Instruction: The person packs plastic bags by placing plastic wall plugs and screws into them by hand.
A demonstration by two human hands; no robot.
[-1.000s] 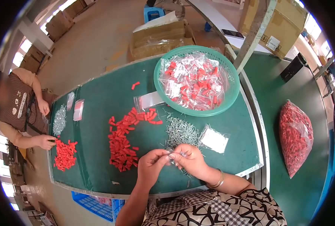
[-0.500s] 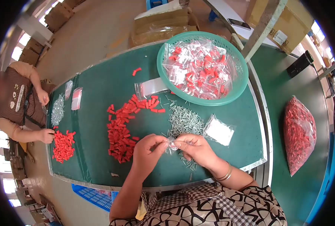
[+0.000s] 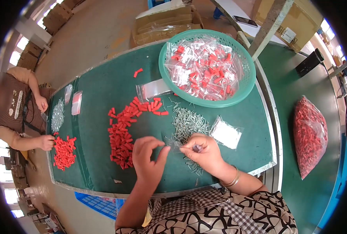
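Note:
My right hand [image 3: 205, 154] pinches a small clear plastic bag [image 3: 175, 146] between thumb and fingers, above the screw pile. A bit of something crumpled shows inside its curled fingers. Just left of the bag, my left hand [image 3: 147, 158] has its thumb and fingers apart with nothing held. Close to its fingertips lies a pile of red plastic sleeves [image 3: 120, 134]. Silver screws [image 3: 187, 123] are heaped beyond my right hand. A stack of clear bags [image 3: 226, 133] with white inside lies to the right of them.
A green basket [image 3: 248, 91] of filled bags stands at the table's far right. More flat bags [image 3: 154, 89] lie beside it. Across the table at left, a co-worker's hand [image 3: 46, 142] is at another red pile [image 3: 65, 154]. A large bag of red pieces [image 3: 309, 138] sits at right.
My left hand has let go of the small bag and drawn left, its fingers opening. My right hand keeps hold of the bag. The view has shifted slightly.

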